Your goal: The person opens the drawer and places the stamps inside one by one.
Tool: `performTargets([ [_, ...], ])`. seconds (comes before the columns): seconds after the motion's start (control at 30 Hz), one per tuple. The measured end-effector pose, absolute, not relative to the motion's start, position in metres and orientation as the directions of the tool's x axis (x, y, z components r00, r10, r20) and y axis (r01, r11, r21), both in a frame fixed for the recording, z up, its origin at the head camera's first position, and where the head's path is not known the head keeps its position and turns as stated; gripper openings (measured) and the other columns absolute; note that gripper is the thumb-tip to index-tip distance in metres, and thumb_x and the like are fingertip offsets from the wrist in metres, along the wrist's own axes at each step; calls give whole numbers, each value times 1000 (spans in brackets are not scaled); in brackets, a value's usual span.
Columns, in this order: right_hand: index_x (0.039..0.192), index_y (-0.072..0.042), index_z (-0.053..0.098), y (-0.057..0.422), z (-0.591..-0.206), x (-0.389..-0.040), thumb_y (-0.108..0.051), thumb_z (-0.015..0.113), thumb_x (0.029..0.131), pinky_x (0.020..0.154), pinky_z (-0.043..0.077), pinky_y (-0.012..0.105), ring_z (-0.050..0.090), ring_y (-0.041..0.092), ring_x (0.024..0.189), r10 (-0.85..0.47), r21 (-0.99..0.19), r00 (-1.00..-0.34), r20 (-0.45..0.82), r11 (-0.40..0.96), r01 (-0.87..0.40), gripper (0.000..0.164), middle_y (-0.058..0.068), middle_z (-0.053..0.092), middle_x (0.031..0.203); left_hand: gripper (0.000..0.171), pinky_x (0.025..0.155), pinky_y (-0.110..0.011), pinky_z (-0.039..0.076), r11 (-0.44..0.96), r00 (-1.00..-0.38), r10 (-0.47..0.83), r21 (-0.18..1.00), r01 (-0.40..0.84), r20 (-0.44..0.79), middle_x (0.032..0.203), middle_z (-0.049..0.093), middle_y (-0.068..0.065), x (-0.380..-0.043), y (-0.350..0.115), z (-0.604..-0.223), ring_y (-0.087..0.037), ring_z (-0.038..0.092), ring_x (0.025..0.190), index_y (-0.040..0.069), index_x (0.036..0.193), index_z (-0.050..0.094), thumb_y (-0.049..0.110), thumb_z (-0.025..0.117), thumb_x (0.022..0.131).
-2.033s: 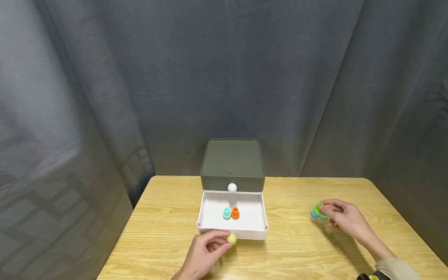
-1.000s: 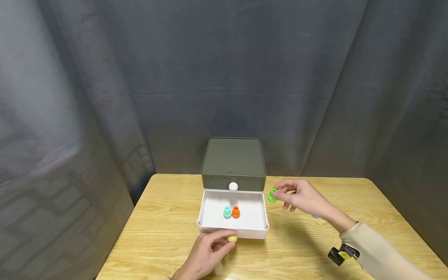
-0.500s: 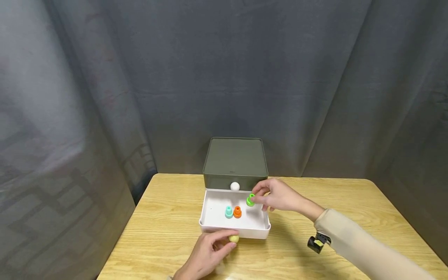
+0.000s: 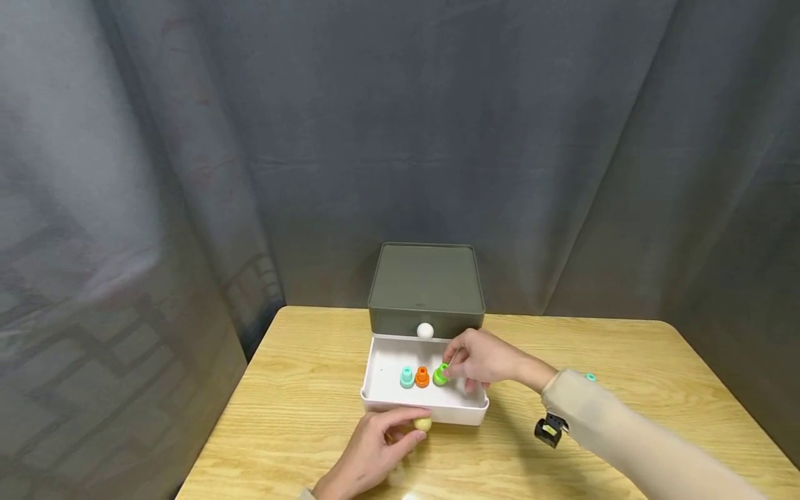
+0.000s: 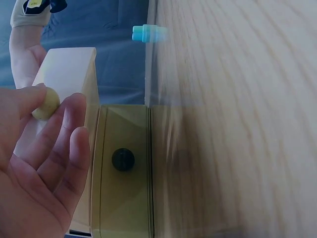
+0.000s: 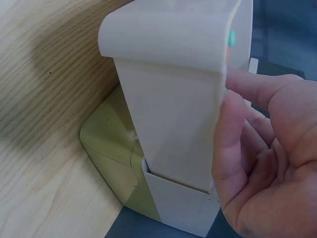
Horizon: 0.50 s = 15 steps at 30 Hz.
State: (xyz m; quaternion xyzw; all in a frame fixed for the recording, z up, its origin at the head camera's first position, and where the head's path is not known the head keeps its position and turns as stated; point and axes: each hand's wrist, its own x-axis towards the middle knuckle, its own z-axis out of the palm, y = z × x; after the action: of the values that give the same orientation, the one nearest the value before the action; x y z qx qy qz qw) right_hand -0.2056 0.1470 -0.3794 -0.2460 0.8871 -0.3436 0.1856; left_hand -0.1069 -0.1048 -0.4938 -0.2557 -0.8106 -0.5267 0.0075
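My left hand pinches the round yellowish knob on the front of a pulled-out white drawer; the left wrist view shows this knob between thumb and finger. Inside the drawer, my right hand pinches a small lime-green stepped peg. Just left of it an orange peg and a turquoise peg stand upright side by side. In the right wrist view, the drawer's side wall hides the right fingertips and the green peg.
The drawer belongs to a dark grey-green cabinet, whose upper drawer is closed and has a white knob. Another turquoise peg shows past the right sleeve on the wooden table. Grey curtains hang behind and at both sides.
The right hand has carried the green peg leftward from the group at the table's right into the drawer, down beside the orange one. The left hand has stayed on the knob.
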Motion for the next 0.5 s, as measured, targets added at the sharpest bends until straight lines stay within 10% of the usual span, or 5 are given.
performTargets([
  [0.5, 106, -4, 77, 141, -393, -203, -17, 82, 94, 50, 50, 25, 67, 14, 52, -558, -707, -821, -123, 629, -322, 18, 2, 79, 80, 29, 64, -20, 57, 289, -872, 414, 870, 399, 262, 100, 79, 0, -105, -105, -495, 5, 62, 73, 23, 129, 76, 33, 73, 103],
])
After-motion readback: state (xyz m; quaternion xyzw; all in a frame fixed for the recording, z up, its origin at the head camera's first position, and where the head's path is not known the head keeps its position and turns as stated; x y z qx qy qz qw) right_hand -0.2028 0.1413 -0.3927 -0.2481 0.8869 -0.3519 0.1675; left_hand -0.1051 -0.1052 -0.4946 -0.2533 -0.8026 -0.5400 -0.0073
